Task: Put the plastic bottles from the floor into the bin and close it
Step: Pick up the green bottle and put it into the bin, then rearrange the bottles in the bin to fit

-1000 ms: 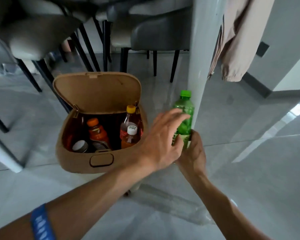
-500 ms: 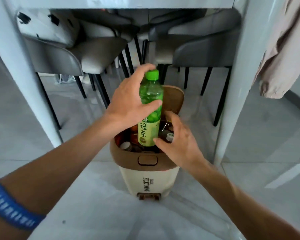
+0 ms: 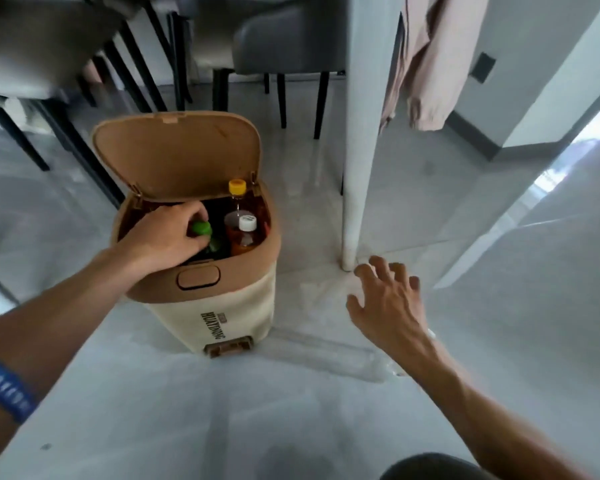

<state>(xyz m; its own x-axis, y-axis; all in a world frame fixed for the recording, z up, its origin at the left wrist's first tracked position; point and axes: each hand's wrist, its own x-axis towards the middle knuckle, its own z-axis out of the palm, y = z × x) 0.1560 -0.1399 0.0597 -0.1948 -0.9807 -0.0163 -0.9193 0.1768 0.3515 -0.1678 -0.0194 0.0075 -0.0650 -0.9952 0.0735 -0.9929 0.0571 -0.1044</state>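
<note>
Bottles are mostly in the bin (image 3: 222, 306) already: green-capped bottle (image 3: 201, 228) is going down into the opening w/ the left hand (image 3: 163, 233) wrapped round its neck and shoulder, fingers closed on it just under the cap. Next to it, yellow-capped bottle (image 3: 237, 188) is standing at the back and white-capped bottle (image 3: 247, 225) in front of it, both holding amber liquid, both upright inside. Lid (image 3: 175, 154) is standing open, tipped back on its hinge. Right hand (image 3: 388, 303) is hovering over the floor, fingers spread, holding nothing.

Clear bottle (image 3: 326, 355) is lying on its side on the floor, just beside the bin's base and under the right wrist; probably the last one left, tho it's faint against the tile.

Handling: it looks empty, so prob. very light, thin-walled and squashy, and round enough to roll if nudged. Best grab is across the middle of the body w/ a loose wrap, or at the stiffer neck end. The green one looks partly filled, so heavier; neck grip is fine for lowering. Lid should swing down w/ a light push on its top edge.
</note>
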